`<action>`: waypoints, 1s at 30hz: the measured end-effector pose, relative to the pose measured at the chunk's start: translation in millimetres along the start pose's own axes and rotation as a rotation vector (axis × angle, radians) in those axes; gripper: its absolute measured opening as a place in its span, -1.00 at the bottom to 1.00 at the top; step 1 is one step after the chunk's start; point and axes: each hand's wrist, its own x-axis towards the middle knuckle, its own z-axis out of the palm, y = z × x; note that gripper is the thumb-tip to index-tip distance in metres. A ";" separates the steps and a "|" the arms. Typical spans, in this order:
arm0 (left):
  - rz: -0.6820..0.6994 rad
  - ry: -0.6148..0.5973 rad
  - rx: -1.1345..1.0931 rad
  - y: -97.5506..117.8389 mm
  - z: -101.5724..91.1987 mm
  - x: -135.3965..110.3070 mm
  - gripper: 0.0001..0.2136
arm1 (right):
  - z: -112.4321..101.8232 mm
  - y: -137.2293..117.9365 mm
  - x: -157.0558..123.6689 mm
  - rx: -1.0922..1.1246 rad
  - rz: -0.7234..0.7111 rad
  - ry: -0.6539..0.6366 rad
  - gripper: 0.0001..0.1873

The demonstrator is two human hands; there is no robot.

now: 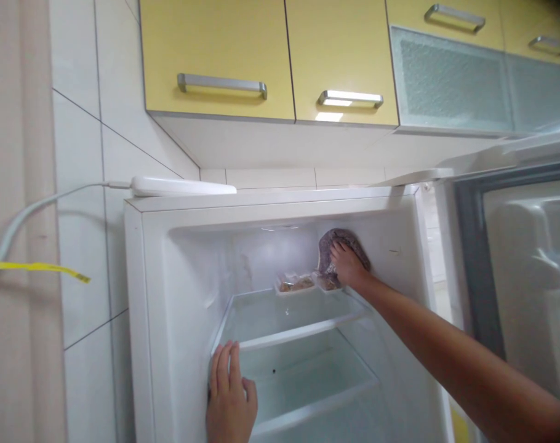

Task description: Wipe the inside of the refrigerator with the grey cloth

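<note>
I am looking into an open white fridge (271, 212). My right hand (347, 264) reaches deep into the top compartment and presses a grey-brown cloth (338, 239) against the back right wall, fingers closed on it. My left hand (229, 394) rests with fingers flat on the left inner wall beside the front edge of the upper glass shelf (298, 329). A small clear tray of brownish food (295, 283) sits at the back of that shelf, just left of my right hand.
The fridge door (524, 271) stands open at the right. Yellow wall cabinets (271, 55) hang above. A white power strip (183, 186) lies on the fridge top, its cable (26, 215) running left over the tiled wall. A second glass shelf (317, 394) lies lower.
</note>
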 end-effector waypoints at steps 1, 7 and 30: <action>-0.004 0.001 0.001 -0.3 0.8 -0.5 -0.21 | 2.8 0.9 6.4 0.000 -0.008 -0.001 -0.30; 0.012 -0.016 0.032 -0.7 -0.5 -1.2 -0.19 | 5.7 -0.2 18.3 -0.012 -0.015 -0.011 -0.31; -0.004 -0.017 -0.029 -1.1 -4.3 -1.5 -0.19 | -64.5 0.8 -27.8 -0.169 0.177 -0.002 -0.32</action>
